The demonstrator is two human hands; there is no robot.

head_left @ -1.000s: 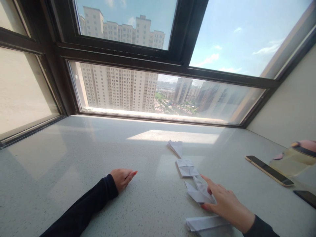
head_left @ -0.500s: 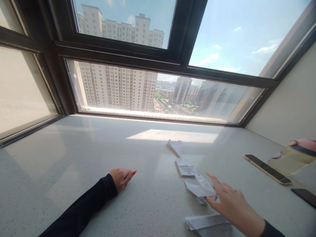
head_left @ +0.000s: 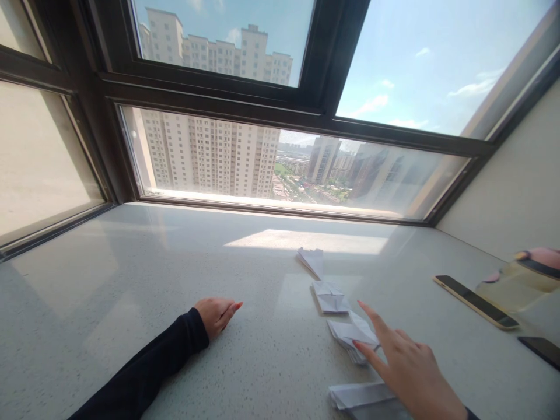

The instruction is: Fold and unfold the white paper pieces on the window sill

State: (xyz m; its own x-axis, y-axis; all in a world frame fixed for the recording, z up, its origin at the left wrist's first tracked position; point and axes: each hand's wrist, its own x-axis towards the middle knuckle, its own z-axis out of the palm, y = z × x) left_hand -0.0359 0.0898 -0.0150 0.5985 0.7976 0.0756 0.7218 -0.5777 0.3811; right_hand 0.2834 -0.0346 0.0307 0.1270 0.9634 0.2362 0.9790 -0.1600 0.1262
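On the speckled white sill [head_left: 245,373], my left hand [head_left: 217,315] rests loosely curled with its fingers together; nothing shows in it. My right hand [head_left: 402,353] hovers at a stack of folded white paper [head_left: 350,335], thumb and index finger spread apart. The thumb tip overlaps the top paper; whether it touches cannot be told. Just beyond lies a squarish folded paper packet [head_left: 330,297], and farther back a narrow, wedge-shaped folded paper [head_left: 311,261]. A larger folded sheet [head_left: 363,396] is nearest me, partly hidden below my right hand.
A phone [head_left: 475,300] lies at the right, with a second dark flat device [head_left: 540,350] at the frame edge. Behind them is a clear container with a pink lid [head_left: 525,280]. Dark-framed windows [head_left: 289,207] border the sill's far side.
My right hand has shifted slightly left over the paper stack. The raised top paper now lies lower and flatter. My left hand stays in place.
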